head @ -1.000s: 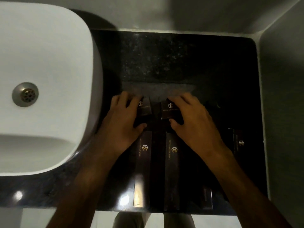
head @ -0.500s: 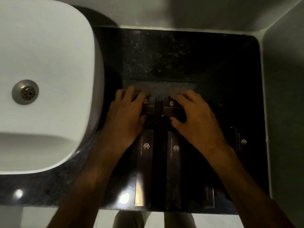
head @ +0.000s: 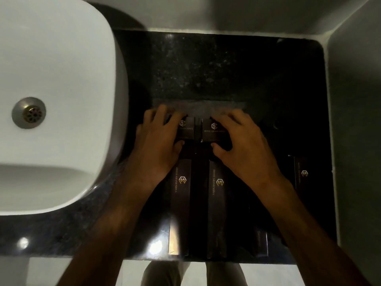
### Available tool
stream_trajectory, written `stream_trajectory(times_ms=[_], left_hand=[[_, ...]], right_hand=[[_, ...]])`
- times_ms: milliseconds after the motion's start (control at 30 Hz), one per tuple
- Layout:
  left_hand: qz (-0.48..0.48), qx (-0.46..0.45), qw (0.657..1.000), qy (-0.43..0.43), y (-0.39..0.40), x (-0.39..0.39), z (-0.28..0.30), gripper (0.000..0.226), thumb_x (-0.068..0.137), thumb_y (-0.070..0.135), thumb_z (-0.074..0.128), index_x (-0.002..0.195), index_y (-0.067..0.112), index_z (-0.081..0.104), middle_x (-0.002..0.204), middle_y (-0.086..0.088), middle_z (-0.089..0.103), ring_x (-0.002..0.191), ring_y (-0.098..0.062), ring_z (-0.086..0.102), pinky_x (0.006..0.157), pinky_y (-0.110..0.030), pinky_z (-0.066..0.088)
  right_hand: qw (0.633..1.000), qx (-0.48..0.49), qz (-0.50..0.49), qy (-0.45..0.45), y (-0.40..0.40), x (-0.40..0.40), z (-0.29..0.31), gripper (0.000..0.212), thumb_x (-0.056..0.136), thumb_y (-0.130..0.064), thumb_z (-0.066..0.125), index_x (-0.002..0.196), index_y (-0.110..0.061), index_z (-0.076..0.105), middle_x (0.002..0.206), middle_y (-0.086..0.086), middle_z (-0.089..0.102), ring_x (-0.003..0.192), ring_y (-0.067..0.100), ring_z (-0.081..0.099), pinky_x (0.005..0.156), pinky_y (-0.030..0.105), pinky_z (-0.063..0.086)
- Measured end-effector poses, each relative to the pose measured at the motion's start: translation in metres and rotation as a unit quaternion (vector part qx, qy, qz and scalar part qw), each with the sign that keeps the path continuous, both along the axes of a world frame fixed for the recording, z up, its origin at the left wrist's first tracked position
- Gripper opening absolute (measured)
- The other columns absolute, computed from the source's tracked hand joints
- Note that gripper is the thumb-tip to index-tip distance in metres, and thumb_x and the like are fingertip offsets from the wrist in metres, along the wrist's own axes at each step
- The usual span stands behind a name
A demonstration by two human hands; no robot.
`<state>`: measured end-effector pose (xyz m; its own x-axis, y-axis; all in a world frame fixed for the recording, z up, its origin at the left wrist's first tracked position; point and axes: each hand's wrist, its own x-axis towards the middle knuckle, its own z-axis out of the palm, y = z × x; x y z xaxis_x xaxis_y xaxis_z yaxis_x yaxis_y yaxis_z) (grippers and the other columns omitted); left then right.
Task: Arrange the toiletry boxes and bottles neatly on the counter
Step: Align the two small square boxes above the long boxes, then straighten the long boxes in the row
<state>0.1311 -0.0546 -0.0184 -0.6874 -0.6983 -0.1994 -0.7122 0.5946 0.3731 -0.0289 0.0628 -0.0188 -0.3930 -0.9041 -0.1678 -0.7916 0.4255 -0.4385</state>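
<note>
Dim light swallows much of the black speckled counter (head: 216, 69). The right part is nearly featureless, and a dark box (head: 301, 172) near the right edge shows only a small gold logo. Another dark shape (head: 261, 243) at the front edge is too murky to identify. Parts of both small boxes are covered by fingers.

The left hand (head: 156, 147) lies palm down, fingers curled over the far edge of the left small box (head: 186, 129) and thumb pressed at its near edge, pinching it. The right hand (head: 245, 147) mirrors this on the right small box (head: 213, 129), thumb tucked under its near edge. The two small boxes sit side by side, just apart, in the middle of the counter.

Directly nearer lie two long, slim, matte dark cartons with gold logos and lettering: the left long box (head: 180, 205) and the right long box (head: 217, 209), parallel and reaching the front edge. A glossy white rounded basin (head: 61, 79) with a metal drain (head: 28, 112) sits left.
</note>
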Motion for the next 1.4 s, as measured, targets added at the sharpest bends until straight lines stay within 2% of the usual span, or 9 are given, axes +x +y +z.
stream_trajectory(times_ms=[200, 367, 467, 533, 633, 700, 867, 1033, 1400], left_hand=[[0.004, 0.008, 1.0, 0.005, 0.0, 0.001, -0.003, 0.066, 0.08, 0.025, 0.073, 0.141, 0.029, 0.047, 0.139, -0.002, 0.043, 0.131, -0.03, 0.035, 0.101, -0.051, 0.04], [0.011, 0.033, 0.999, 0.016, 0.002, 0.004, 0.001, 0.078, 0.08, 0.024, 0.074, 0.148, 0.028, 0.037, 0.147, -0.003, 0.036, 0.136, -0.028, 0.032, 0.106, -0.052, 0.039], [0.046, 0.054, 0.991, 0.115, 0.025, 0.018, 0.02, 0.072, 0.088, 0.019, 0.067, 0.152, 0.023, 0.033, 0.152, -0.005, 0.032, 0.141, -0.023, 0.032, 0.114, -0.044, 0.036], [0.079, 0.048, 0.986, 0.138, 0.054, 0.04, 0.034, 0.061, 0.092, 0.021, 0.062, 0.15, 0.022, 0.04, 0.15, -0.005, 0.035, 0.137, -0.023, 0.039, 0.111, -0.046, 0.039], [0.051, 0.037, 0.995, 0.078, 0.103, 0.082, 0.037, 0.06, 0.092, 0.035, 0.057, 0.15, 0.025, 0.042, 0.155, -0.005, 0.035, 0.136, -0.03, 0.041, 0.103, -0.055, 0.045], [0.028, 0.062, 0.997, 0.028, 0.123, 0.105, 0.028, 0.069, 0.085, 0.045, 0.056, 0.151, 0.032, 0.038, 0.159, -0.005, 0.032, 0.135, -0.037, 0.042, 0.096, -0.061, 0.048], [-0.02, 0.093, 0.994, -0.059, 0.135, 0.12, 0.015, 0.099, 0.06, 0.038, 0.088, 0.147, 0.036, 0.042, 0.153, -0.007, 0.041, 0.129, -0.04, 0.041, 0.088, -0.064, 0.05], [-0.015, 0.09, 0.995, -0.05, 0.134, 0.12, 0.017, 0.075, 0.077, 0.054, 0.051, 0.148, 0.035, 0.04, 0.156, -0.006, 0.037, 0.131, -0.04, 0.041, 0.092, -0.061, 0.049], [-0.004, 0.099, 0.995, -0.017, 0.134, 0.119, 0.017, 0.077, 0.077, 0.056, 0.053, 0.149, 0.032, 0.039, 0.156, -0.007, 0.037, 0.133, -0.041, 0.039, 0.097, -0.065, 0.044]], right_hand=[[1.0, 0.002, -0.001, -0.01, 0.001, -0.001, -0.003, 0.063, 0.079, -0.024, 0.077, 0.138, -0.021, 0.053, 0.135, -0.001, 0.049, 0.124, 0.013, 0.047, 0.096, 0.018, 0.033], [1.0, 0.01, 0.003, -0.027, 0.002, 0.002, 0.006, 0.079, 0.077, -0.026, 0.079, 0.147, -0.025, 0.042, 0.144, -0.003, 0.04, 0.131, 0.013, 0.042, 0.103, 0.027, 0.043], [0.999, -0.01, -0.027, -0.021, 0.025, 0.016, 0.028, 0.082, 0.079, -0.027, 0.077, 0.151, -0.026, 0.037, 0.152, -0.003, 0.034, 0.135, 0.008, 0.034, 0.099, 0.013, 0.031], [0.998, -0.032, -0.057, -0.008, 0.053, 0.033, 0.044, 0.072, 0.08, -0.029, 0.075, 0.146, -0.024, 0.046, 0.146, 0.0, 0.043, 0.127, 0.002, 0.032, 0.093, 0.01, 0.028], [0.998, 0.001, -0.02, 0.063, 0.096, 0.058, 0.047, 0.058, 0.076, -0.042, 0.074, 0.13, -0.023, 0.063, 0.131, 0.002, 0.06, 0.118, 0.02, 0.044, 0.089, 0.034, 0.041], [0.993, 0.074, 0.031, 0.084, 0.116, 0.068, 0.038, 0.068, 0.065, -0.053, 0.071, 0.127, -0.028, 0.066, 0.131, -0.001, 0.062, 0.113, 0.027, 0.045, 0.086, 0.041, 0.037], [0.986, 0.128, 0.078, 0.079, 0.13, 0.079, 0.022, 0.086, 0.054, -0.054, 0.084, 0.133, -0.027, 0.062, 0.141, 0.001, 0.056, 0.113, 0.03, 0.045, 0.083, 0.038, 0.027], [0.988, 0.12, 0.067, 0.07, 0.129, 0.081, 0.022, 0.089, 0.055, -0.052, 0.086, 0.136, -0.027, 0.06, 0.143, 0.001, 0.053, 0.114, 0.03, 0.046, 0.085, 0.038, 0.027], [0.993, 0.096, 0.043, 0.058, 0.134, 0.077, 0.021, 0.085, 0.062, -0.06, 0.074, 0.139, -0.033, 0.052, 0.148, -0.005, 0.048, 0.116, 0.024, 0.044, 0.085, 0.036, 0.027]])
